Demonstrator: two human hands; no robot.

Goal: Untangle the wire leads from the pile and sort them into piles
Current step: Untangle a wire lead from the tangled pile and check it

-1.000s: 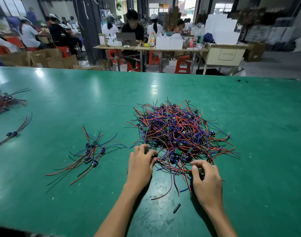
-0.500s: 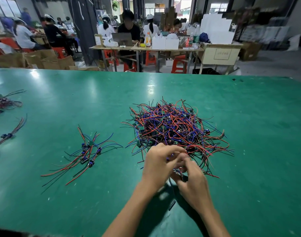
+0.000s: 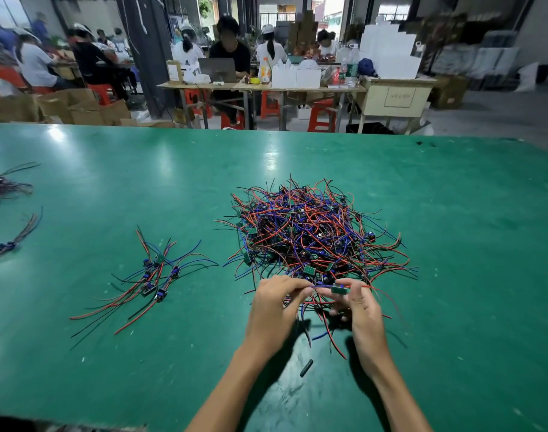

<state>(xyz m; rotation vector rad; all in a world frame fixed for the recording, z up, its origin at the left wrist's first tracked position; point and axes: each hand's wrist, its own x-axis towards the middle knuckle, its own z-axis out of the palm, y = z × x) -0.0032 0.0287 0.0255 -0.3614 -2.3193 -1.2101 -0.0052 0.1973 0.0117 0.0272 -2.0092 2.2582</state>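
A big tangled pile of red, blue and black wire leads with small green boards lies on the green table. At its near edge both hands hold one lead stretched between them, just above the table. My left hand pinches its blue wires. My right hand pinches the small green board end, and red wires trail off to the right. A sorted pile of several leads lies to the left, laid roughly parallel.
Two more wire bundles, one at the far left edge and one nearer, lie on the table. A short black piece lies between my forearms. Beyond the table's far edge, people sit at work tables with boxes and red stools.
My hands came together at the pile's near edge, took hold of one lead and lifted it, drawing it out straight between them.
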